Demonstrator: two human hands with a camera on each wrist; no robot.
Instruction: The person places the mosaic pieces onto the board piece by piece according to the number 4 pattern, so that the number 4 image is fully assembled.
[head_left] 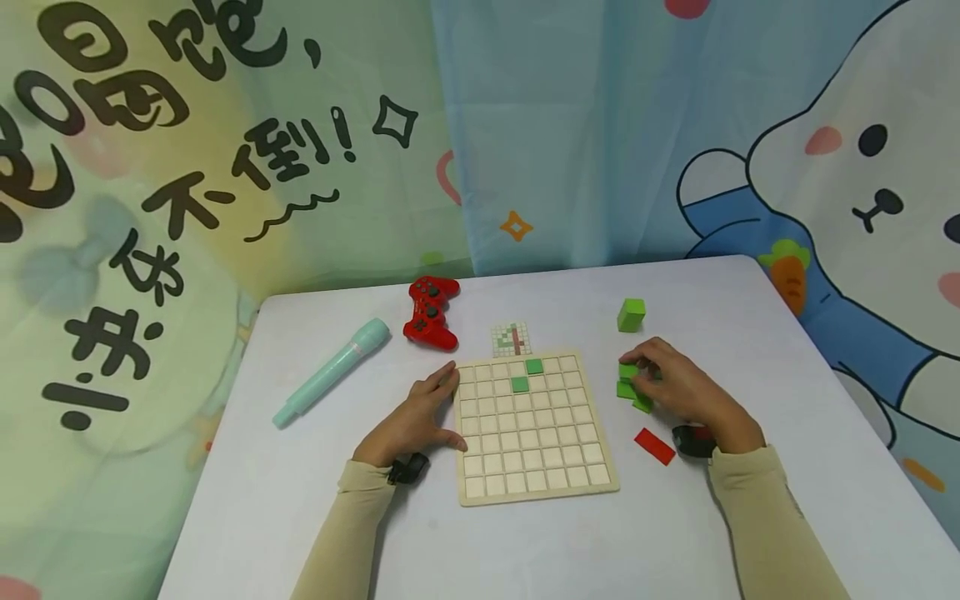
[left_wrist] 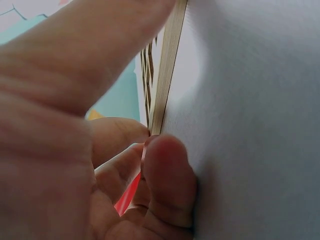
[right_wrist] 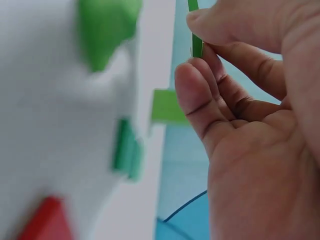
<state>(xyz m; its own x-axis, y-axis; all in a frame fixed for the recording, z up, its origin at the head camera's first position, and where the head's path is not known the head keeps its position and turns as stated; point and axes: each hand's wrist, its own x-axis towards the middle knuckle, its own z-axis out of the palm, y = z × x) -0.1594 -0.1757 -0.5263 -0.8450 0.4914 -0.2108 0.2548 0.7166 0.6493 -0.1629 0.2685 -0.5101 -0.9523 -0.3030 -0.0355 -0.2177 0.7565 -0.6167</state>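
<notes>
A white table [head_left: 525, 542] carries a wooden grid board [head_left: 534, 458] near its middle. Just beyond the board lies a small pattern card [head_left: 512, 338]; farther left are a red game controller [head_left: 431, 312] and a mint toy microphone [head_left: 332, 371]. Right of the board sit loose green tiles [head_left: 628, 389], a flat red tile [head_left: 655, 446] and, farther back, a green block [head_left: 631, 314].

Left hand [head_left: 415, 421] flat, fingers spread and straight; right hand [head_left: 686, 390] arched, fingertips [right_wrist: 200, 22] pinched together; both sleeved forearms extended.
</notes>
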